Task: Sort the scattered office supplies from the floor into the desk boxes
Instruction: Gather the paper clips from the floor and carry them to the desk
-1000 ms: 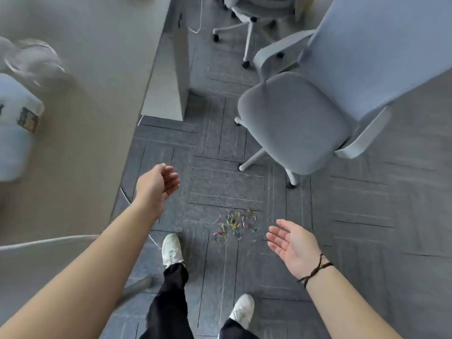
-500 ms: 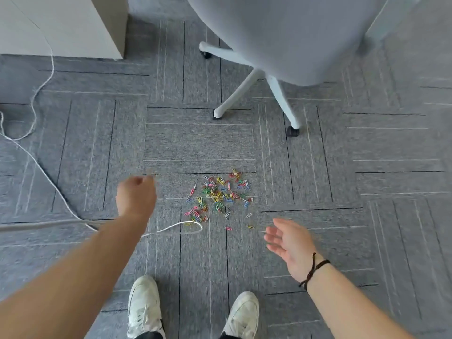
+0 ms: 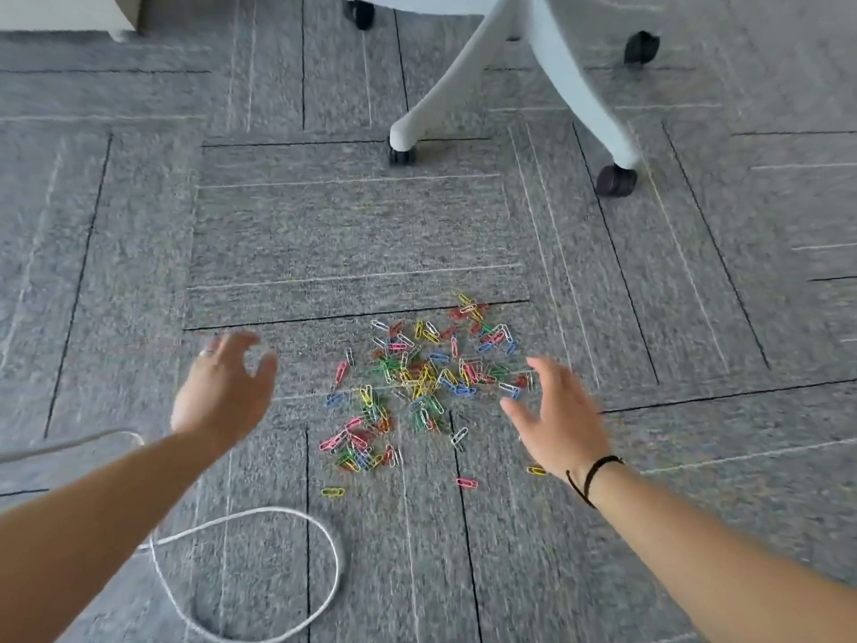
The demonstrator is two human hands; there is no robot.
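Paperclips (image 3: 417, 387), small coloured wire ones, lie scattered on the grey carpet-tile floor (image 3: 348, 234) between both hands. Nearest, a white cord (image 3: 297, 517) loops on the floor. The left hand (image 3: 222, 392) and right hand (image 3: 561, 415) hover with fingers spread, holding nothing. Beyond stands a white wheeled chair base (image 3: 524, 67).

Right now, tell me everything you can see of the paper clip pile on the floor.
The paper clips are small bent-wire clips with coloured coating: red, pink, yellow, green, blue and white. They lie flat and loose on the grey carpet, thick in the middle, with strays toward the near edge. The left hand and right hand flank the pile with spread fingers; neither grips any clip.
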